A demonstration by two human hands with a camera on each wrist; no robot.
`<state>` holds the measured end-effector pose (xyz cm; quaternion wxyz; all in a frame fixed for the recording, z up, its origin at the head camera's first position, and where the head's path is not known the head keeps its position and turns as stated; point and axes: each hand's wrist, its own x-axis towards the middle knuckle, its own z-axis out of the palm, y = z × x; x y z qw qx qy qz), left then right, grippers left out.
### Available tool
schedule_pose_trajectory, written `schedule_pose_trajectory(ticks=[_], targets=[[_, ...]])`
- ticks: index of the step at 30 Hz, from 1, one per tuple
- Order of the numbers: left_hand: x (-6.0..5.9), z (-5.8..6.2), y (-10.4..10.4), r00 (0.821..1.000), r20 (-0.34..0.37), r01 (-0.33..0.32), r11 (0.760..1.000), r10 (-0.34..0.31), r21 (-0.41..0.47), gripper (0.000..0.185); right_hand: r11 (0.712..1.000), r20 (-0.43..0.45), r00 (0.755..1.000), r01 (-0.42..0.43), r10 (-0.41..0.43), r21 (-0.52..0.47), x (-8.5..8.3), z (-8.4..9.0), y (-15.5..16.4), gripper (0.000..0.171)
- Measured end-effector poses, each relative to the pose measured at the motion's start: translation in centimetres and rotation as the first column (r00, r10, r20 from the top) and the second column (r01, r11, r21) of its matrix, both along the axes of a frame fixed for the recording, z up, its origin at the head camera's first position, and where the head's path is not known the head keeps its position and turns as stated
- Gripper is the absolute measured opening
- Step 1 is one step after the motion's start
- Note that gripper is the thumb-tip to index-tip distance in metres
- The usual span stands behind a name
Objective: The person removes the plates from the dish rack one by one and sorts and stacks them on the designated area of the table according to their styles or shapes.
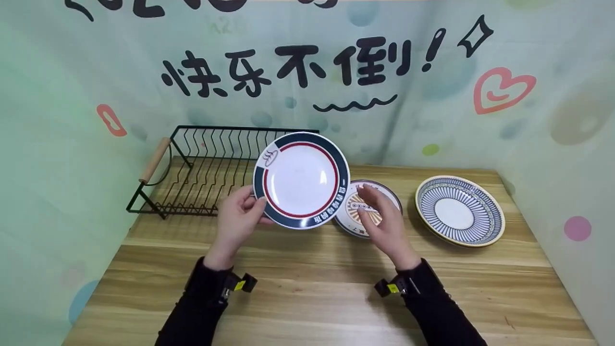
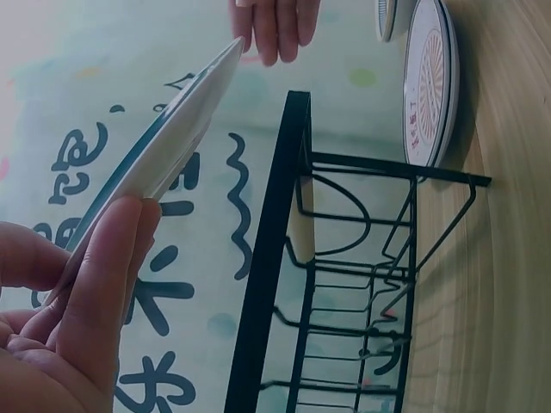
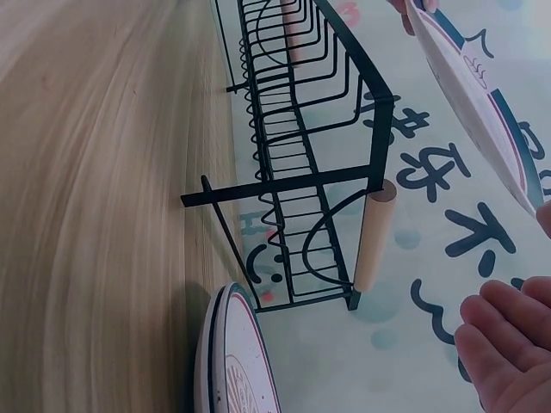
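Wooden table [image 1: 312, 288], light plank grain; pale green backdrop [image 1: 480, 120] on three sides, black lettering, hearts, dots.

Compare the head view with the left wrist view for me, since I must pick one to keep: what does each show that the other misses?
Only the head view shows the blue striped plate whole, the plate face with its navy and red rings, and both sleeves. Only the left wrist view shows the held plate's white underside edge-on, pinched by the left hand. Both show the black wire rack, the orange patterned plate, the right hand and the wooden table.
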<state>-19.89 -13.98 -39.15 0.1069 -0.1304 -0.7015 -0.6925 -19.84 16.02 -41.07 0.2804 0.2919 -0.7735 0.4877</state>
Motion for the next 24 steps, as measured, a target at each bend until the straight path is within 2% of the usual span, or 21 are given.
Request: schedule_pose_trajectory(ticks=[7, 13, 18, 24], targets=[[0.1, -0.4, 1.1, 0.997, 0.0, 0.073, 0.997, -0.073, 0.007, 0.027, 0.996, 0.043, 0.997, -0.068, 0.07, -0.058, 0.1, 0.2, 0.0, 0.045], [0.2, -0.8, 1.9, 0.993, 0.007, 0.115, 0.993, -0.116, 0.026, 0.025, 0.997, 0.076, 0.996, -0.045, 0.05, -0.056, 0.4, 0.4, 0.1, 0.041], [0.1, -1.0, 2.4, 0.99, 0.008, 0.143, 0.989, -0.143, 0.022, 0.027, 0.998, 0.091, 0.995, -0.04, 0.044, -0.053, 0.5, 0.4, 0.1, 0.031], [-0.1, -1.0, 2.9, 0.988, 0.024, 0.152, 0.988, -0.152, 0.025, 0.028, 0.998, 0.101, 0.994, -0.032, 0.037, -0.05, 0.8, 0.5, 0.0, 0.023]])
